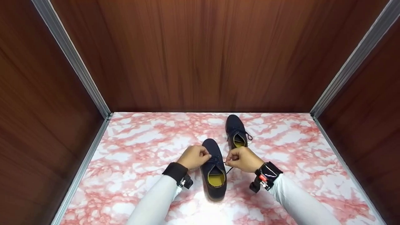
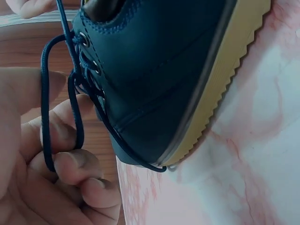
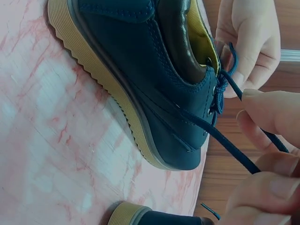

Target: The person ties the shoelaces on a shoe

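A dark navy lace-up shoe (image 1: 216, 191) with a yellow lining and a tan ridged sole stands upright between both hands, toe pointing away. At the left side of its laces is my left hand (image 1: 195, 157), its fingers curled around a loop of navy shoelace (image 2: 45, 108). On the other side my right hand (image 1: 244, 159) pinches a shoelace (image 3: 266, 133) between thumb and forefinger, drawn out from the shoe. Another stretch of lace runs to the lower fingers of that hand. The crossed laces sit over the eyelets, partly hidden by the fingers.
The matching shoe (image 1: 234, 122) stands farther back and to the right, its lace in a bow and its heel partly behind my right hand. Brown wood-grain panels (image 1: 200, 56) wall the red-and-white marbled surface (image 1: 140, 150) at the back and sides, with metal rails (image 1: 84, 72) at the corners.
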`<state>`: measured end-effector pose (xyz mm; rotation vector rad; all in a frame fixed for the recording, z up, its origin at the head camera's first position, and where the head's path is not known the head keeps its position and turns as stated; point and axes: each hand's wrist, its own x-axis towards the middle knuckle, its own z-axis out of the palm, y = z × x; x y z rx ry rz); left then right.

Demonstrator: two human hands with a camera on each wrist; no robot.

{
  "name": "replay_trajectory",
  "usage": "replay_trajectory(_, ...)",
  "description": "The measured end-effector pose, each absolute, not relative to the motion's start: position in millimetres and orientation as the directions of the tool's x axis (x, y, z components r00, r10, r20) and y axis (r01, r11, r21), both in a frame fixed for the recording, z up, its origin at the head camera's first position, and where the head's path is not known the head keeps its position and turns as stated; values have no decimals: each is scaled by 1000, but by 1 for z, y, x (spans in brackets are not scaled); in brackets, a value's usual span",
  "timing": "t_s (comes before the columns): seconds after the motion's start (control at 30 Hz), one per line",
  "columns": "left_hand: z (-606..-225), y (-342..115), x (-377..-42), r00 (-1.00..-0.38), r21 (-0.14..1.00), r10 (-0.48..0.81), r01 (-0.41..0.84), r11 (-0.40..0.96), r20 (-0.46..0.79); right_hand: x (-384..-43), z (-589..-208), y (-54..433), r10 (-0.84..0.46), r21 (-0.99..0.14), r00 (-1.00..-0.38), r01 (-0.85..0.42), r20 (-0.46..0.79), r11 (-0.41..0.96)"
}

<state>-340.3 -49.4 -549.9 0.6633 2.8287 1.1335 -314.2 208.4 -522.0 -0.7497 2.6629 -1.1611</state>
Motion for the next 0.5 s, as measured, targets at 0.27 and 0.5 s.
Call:
replay_trajectory(0.27,-546,-44,-339,-907,659,405,374,653,115,-315,-525,205,-463,-691,-885,-371,59,620)
replay_trajectory(0.5,-545,-42,-336,-911,622,399,371,689,102,-318,-527,200,-434,-663,-896,-381,93,644)
